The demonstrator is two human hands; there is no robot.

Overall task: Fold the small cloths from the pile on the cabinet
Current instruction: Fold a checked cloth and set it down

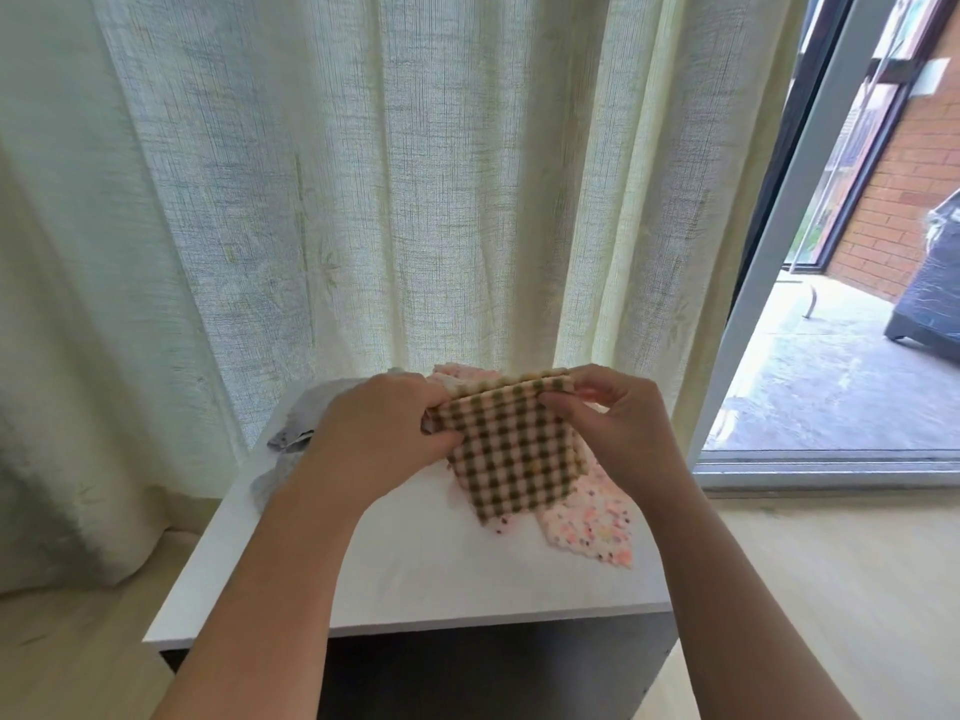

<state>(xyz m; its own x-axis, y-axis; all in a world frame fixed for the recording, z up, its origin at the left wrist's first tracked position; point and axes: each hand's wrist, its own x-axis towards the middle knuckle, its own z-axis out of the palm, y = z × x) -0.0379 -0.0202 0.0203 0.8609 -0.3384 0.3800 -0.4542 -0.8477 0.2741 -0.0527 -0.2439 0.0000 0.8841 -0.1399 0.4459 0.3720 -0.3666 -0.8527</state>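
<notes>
Your left hand (387, 426) & right hand (613, 418) pinch the checked cloth (511, 449) at its top corners. Layers may slip askew; pink cloth (597, 527) at 5 o'clock could snag.

One wide-angle view only, from the person's head, looking forward and down; the white cabinet top (415, 579) sits close below the lens, its near edge low in the frame; both forearms enter from the bottom edge; the pale curtain (363, 174) fills the upper field straight ahead; an open sliding door (779, 226) bends at the right margin, showing lens distortion.
</notes>
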